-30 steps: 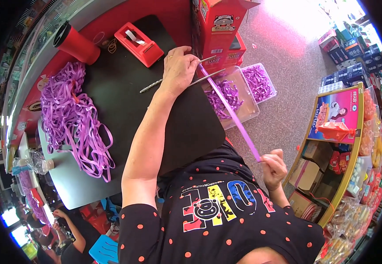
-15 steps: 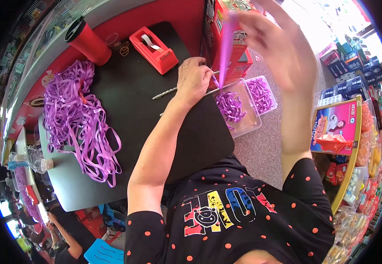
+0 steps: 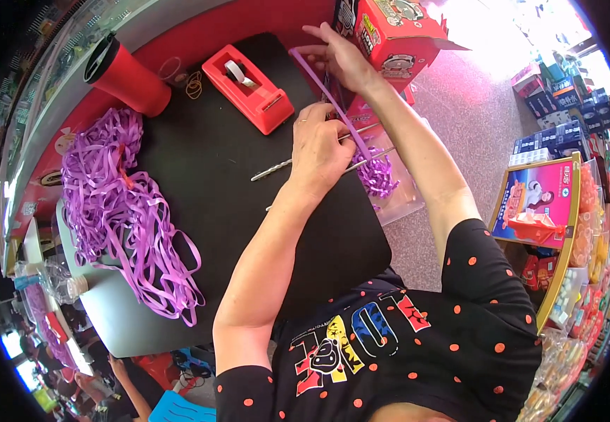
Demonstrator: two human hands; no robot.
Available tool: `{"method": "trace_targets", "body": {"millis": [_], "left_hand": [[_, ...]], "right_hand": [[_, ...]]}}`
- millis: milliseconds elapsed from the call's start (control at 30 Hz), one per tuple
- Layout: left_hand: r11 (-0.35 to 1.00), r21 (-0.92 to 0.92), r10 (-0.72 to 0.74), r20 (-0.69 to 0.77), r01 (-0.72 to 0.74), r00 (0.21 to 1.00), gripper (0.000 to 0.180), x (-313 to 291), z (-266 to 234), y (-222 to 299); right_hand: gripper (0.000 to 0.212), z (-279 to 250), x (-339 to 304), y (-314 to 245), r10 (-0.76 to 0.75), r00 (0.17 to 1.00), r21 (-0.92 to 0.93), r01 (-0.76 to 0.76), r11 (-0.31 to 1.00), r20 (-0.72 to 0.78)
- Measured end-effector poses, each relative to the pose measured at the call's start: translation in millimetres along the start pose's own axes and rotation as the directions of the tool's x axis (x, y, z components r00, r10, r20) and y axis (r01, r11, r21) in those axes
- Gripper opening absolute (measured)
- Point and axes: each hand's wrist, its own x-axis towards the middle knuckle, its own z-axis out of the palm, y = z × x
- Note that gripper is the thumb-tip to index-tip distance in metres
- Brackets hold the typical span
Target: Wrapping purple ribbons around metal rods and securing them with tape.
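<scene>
My left hand (image 3: 321,149) is closed around two thin metal rods (image 3: 272,170) near the right edge of the black table. One rod looks twisted, and both stick out on either side of my fist. A flat purple ribbon strip (image 3: 329,96) runs taut from the rods up to my right hand (image 3: 347,62), whose fingertips pinch its upper end beyond the left hand. Past the table edge, partly behind my right forearm, a clear plastic box (image 3: 410,204) holds short curled purple ribbon pieces (image 3: 377,176). A large tangled heap of purple ribbon (image 3: 119,190) lies at the left.
A red tape dispenser (image 3: 263,105), rubber bands (image 3: 193,85) and a red tumbler (image 3: 133,77) stand along the far side of the black table (image 3: 249,232). A red carton (image 3: 400,42) is at the back right. A blue stool (image 3: 182,408) and another person's arm (image 3: 129,387) are lower left.
My right hand has swung left and down, carrying the ribbon's end across above my left hand. The left hand keeps hold of the rods. The view has shifted slightly.
</scene>
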Motion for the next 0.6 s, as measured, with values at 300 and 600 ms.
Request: {"method": "trace_targets", "body": {"millis": [300,600], "left_hand": [[1.000,-0.025,-0.010,-0.118,0.007,0.993,0.019,-0.4,0.5,8.6],[1.000,-0.006,-0.019,-0.051,0.019,0.999,0.018,-0.4,1.0,10.6]], "right_hand": [[0.057,-16.0,-13.9,65.6,0.137,0.985,0.113,-0.125,0.986,-0.108],[0.038,-55.1,-193.9,185.7,-0.169,0.901,-0.379,0.006,0.926,-0.399]]}}
